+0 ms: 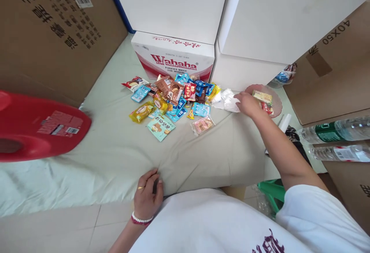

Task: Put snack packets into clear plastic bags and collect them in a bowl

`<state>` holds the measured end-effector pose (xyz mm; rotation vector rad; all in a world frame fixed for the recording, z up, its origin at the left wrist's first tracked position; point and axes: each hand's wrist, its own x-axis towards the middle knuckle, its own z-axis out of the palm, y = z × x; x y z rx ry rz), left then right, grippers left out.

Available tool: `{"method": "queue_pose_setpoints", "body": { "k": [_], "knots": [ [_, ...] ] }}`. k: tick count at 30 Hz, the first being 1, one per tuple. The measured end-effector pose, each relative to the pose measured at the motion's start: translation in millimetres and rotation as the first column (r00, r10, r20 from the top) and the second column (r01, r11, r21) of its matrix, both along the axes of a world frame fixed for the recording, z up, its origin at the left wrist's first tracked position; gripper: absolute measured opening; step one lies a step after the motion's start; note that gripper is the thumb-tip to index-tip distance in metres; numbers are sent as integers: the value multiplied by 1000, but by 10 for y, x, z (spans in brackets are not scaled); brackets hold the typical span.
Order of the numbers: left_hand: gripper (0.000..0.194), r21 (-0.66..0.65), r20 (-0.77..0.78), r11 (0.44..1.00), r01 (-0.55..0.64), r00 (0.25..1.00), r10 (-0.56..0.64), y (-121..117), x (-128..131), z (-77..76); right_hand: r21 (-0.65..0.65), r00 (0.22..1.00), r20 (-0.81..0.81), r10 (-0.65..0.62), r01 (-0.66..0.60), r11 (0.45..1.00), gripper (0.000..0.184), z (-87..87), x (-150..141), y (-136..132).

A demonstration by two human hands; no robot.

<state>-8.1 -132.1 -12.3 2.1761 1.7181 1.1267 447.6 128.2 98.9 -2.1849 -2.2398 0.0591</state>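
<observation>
My right hand (247,104) reaches to the far side of the table, its fingers closed at the edge of a crinkled white plastic packet (229,101). Just right of that hand lies a pink scalloped plate (276,98) holding a yellowish packet (262,96) and a red packet (267,108). To the left spreads a pile of wrapped snacks, among them a brown packet (170,90), a yellow packet (141,112), a green pouch (161,127) and a pink packet (202,125). At the near edge of the table, my left hand (148,195) rests with loosely bent fingers apart, holding nothing.
A Wahaha carton (173,58) stands behind the snacks, with white boxes (173,6) above and beside it. A red jug (43,125) and a large cardboard box (52,33) are at left. Plastic bottles (338,130) lie at right, near a green stool (271,193).
</observation>
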Motion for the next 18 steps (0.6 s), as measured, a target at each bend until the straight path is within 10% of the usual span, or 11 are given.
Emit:
{"method": "queue_pose_setpoints", "body": {
  "k": [6,10,12,14,18],
  "knots": [
    [13,-68,76,997,28,997,-22,-10,-61,43,-39,983,153,-105,112,993,27,-31,-275,-23],
    [10,-205,282,978,-30,955,89,-2,-68,179,155,935,-292,-203,256,954,14,184,-327,-406],
    [12,-280,386,959,35,919,80,45,26,299,100,687,-707,-168,334,937,11,220,-479,-763],
    [16,-367,507,906,209,862,7,143,206,436,-150,242,-946,-215,260,954,15,173,-724,-1171],
    [35,-556,783,620,553,598,169,467,709,624,-477,-321,-828,-460,-30,878,24,-54,-1267,-1859]
  ]
}}
